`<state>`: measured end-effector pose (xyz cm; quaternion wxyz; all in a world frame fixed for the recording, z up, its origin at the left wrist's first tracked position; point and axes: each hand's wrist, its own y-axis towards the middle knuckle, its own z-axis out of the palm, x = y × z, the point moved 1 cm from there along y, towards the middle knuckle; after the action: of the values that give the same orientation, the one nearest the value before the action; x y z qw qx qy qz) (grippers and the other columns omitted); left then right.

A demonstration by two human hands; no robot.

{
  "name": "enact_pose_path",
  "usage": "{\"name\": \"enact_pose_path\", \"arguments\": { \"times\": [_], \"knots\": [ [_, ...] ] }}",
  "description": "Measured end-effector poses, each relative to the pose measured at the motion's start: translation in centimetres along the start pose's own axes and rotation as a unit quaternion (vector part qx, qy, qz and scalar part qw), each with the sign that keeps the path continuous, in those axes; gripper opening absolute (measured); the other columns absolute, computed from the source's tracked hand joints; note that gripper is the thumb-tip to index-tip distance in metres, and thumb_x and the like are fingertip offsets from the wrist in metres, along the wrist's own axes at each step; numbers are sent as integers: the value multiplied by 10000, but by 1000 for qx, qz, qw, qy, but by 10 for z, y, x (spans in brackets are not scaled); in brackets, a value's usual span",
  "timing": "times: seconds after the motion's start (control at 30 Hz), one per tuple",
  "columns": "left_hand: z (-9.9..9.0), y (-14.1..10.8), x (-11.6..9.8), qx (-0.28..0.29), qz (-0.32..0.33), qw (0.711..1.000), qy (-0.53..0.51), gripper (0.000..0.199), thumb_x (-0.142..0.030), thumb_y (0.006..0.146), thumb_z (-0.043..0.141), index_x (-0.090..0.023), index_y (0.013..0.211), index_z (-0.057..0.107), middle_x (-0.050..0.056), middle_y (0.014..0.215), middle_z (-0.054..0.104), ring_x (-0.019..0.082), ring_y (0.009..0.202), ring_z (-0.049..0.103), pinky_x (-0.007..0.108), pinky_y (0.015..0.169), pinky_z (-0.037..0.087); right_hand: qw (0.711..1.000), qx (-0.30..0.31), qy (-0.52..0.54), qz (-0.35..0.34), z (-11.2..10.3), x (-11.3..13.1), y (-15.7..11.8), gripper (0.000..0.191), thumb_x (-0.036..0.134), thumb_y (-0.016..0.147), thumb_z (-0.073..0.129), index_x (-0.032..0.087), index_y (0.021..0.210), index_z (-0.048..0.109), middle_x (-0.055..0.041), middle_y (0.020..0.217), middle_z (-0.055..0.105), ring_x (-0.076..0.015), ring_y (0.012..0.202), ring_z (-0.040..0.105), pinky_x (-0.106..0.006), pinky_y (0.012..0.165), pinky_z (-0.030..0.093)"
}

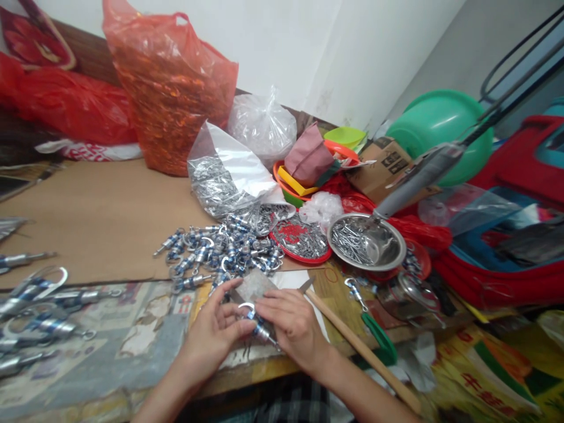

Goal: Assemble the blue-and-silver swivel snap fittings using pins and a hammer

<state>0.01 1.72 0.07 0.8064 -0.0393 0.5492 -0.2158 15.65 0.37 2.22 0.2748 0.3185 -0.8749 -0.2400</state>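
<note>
My left hand [220, 323] pinches a silver metal hook piece with a blue band [261, 332] between thumb and fingers, near its curved end. My right hand [293, 323] closes over the other end of the same piece, and its fingertips are partly hidden. Just behind the hands sits a grey block [253, 286], with my fingers near its edge. A heap of similar hook pieces [224, 247] lies beyond it. To the right a wooden-handled tool [361, 346] rests across the table edge, its metal head beside my right hand.
A steel bowl of metal pins [352, 241] stands beside a red tray of small metal parts [304, 238]. More hook pieces [39, 317] lie at left. A grey-handled lever [418, 176] slants over the bowl. Behind stand an orange bag [171, 88] and a green basin [440, 129].
</note>
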Motion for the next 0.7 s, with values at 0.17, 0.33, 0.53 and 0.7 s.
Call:
{"name": "enact_pose_path", "arguments": {
  "times": [0.17, 0.33, 0.53, 0.7],
  "knots": [
    [3, -1, -3, -8, -7, 1000, -9, 790, -181, 546, 733, -166, 1214, 312, -31, 662, 627, 123, 625, 599, 241, 620, 483, 999, 19, -45, 11, -1, 1, -15, 336, 62, 787, 449, 233, 1007, 637, -36, 970, 687, -200, 977, 599, -381, 825, 451],
    [4, -1, -5, -19, -10, 1000, 0, 808, -191, 522, 746, -159, 1215, 333, -34, 649, 627, 128, 621, 601, 246, 616, 489, 999, -25, -20, 1, -4, 5, -10, 339, 36, 765, 430, 211, 974, 633, -32, 871, 707, -177, 878, 633, -357, 794, 469],
    [1, -2, -2, -12, -2, 1000, 16, 667, -169, 547, 724, -141, 1168, 486, -8, 681, 674, 137, 643, 618, 259, 636, 503, 998, -8, -33, -50, -9, 6, 0, 268, 28, 777, 417, 169, 915, 598, -50, 872, 698, -172, 841, 633, -314, 725, 483],
    [-1, -1, -6, -16, 33, 988, 148, 328, -186, 593, 682, -180, 920, 697, 46, 886, 735, 223, 818, 649, 339, 766, 498, 981, 56, -129, -137, -11, 11, 4, 235, 75, 847, 359, 145, 767, 569, -95, 789, 682, -194, 813, 630, -339, 734, 475]
  ]
}}
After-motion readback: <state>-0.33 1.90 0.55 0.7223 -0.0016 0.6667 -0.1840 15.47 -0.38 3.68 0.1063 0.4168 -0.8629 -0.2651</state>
